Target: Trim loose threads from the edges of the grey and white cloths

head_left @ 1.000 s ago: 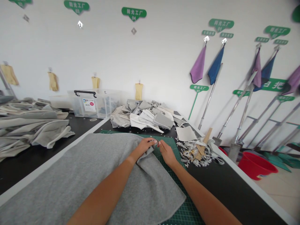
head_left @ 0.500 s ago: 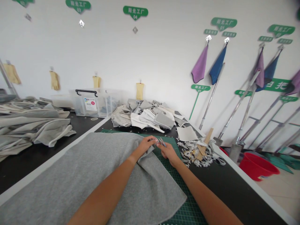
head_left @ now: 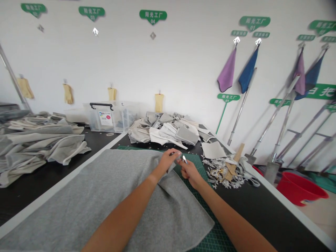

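Grey fleece fabric (head_left: 78,199) lies on my green cutting mat (head_left: 217,234); left hand (head_left: 168,161) pinches its fold, right hand (head_left: 190,171) grips small snips (head_left: 184,159). Trimming looks underway; next, blades to the edge.

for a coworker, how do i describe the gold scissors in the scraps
Find the green cutting mat on the black table. Just right of it lies a heap of white fabric scraps. The scissors sit in it, left of a wooden strip, their gold-coloured loop handles standing out against the white.
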Demonstrator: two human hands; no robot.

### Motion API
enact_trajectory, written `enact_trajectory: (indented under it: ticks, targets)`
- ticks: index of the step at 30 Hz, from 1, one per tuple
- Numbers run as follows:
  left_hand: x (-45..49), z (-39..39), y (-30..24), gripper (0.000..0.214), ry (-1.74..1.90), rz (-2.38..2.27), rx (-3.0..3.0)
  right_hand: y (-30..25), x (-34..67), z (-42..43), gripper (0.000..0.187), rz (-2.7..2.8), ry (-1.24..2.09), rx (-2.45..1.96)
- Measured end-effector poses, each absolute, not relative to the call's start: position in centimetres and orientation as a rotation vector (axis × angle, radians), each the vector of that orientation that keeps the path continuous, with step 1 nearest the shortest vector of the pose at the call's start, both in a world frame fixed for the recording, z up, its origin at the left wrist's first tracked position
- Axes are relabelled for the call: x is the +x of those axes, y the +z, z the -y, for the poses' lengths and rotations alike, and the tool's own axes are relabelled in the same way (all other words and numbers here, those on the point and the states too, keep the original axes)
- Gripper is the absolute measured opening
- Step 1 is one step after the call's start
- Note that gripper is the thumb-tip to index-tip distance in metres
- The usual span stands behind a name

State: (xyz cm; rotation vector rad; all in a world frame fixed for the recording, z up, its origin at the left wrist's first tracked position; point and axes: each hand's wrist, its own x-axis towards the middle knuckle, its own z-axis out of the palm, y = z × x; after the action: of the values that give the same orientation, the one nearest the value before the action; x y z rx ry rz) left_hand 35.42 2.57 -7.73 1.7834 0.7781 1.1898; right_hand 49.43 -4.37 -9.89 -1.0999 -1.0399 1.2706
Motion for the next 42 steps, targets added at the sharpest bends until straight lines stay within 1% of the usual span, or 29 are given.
enact_trajectory:
  ticks: [5, 10, 14, 16, 20, 24, 31, 33, 36, 39, 42]
  targets:
    - [35.4, -1.7, -5.4, 0.031, 1.231, -0.762, 1.772, -9.3, 49.4, 4.9, 0.041, 1.074, 1.306, -1.116]
    - [35.2, -0.6, -2.0, 0.034, 1.25, -0.64, 1.747, -8.7, 49.3, 5.4, 0.034, 1.119, 1.592, -0.915]
    - [34.6, 0.5, 0.7, 0.038, 1.212, -0.603, 1.718, -8.5, 48.8, 5.6, 0.035, 1.078, 1.508, -0.929]
    - [34.1, 0.8, 2.0, 0.037, 1.229, -0.608, 1.775, -8.2, 48.6, 5.9, 0.038, 1.14, 1.515, -0.959]
    - [32.4, 1.1, 5.0, 0.026, 1.447, -0.591, 1.924, -7.4, 48.5, 7.0, 0.043, 1.356, 1.659, -1.012]
    - [29.8, 1.2, 8.1, 0.02, 1.694, -0.667, 1.928, -6.8, 49.3, 8.2, 0.043, 1.557, 1.668, -1.177]
    - [24.2, 1.9, 13.4, 0.026, 1.989, -0.712, 1.882, -6.2, 51.3, 9.2, 0.039, 1.851, 1.634, -1.388]
    - [22.6, 2.2, 14.9, 0.026, 2.047, -0.707, 1.904, -5.3, 52.1, 9.1, 0.039, 1.847, 1.555, -1.443]
    - [20.3, 2.8, 17.1, 0.025, 2.108, -0.744, 1.96, -2.1, 53.8, 9.1, 0.043, 1.755, 1.307, -1.53]
    - [18.2, 3.9, 19.6, 0.027, 2.172, -0.809, 2.023, 3.3, 56.0, 9.5, 0.051, 1.589, 0.944, -1.608]
    - [16.3, 6.0, 22.2, 0.039, 2.272, -0.875, 2.135, 10.1, 58.4, 10.7, 0.053, 1.442, 0.619, -1.541]
